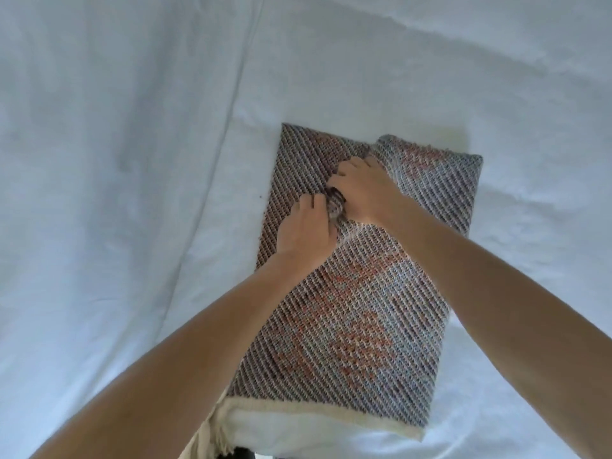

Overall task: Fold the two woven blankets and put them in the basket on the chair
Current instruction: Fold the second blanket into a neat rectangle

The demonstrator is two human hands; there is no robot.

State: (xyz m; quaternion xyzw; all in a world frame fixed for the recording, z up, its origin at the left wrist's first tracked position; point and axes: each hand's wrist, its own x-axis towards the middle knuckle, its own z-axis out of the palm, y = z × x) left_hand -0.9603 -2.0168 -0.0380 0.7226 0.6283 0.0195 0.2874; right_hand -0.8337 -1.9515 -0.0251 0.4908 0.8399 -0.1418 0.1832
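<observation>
One woven blanket (347,326), striped diagonally in grey, brown and orange with a cream fringed edge near me, lies folded into a long strip on the white sheet. My left hand (303,233) and my right hand (362,190) meet at its middle, and both pinch a bunched fold of the weave between them. The far right part of the blanket (440,183) is turned over, its paler side up. A second blanket, a basket and a chair are not in view.
A white sheet (132,160) with long creases covers the whole surface around the blanket. A dark gap (243,453) shows at the bottom edge, below the fringe.
</observation>
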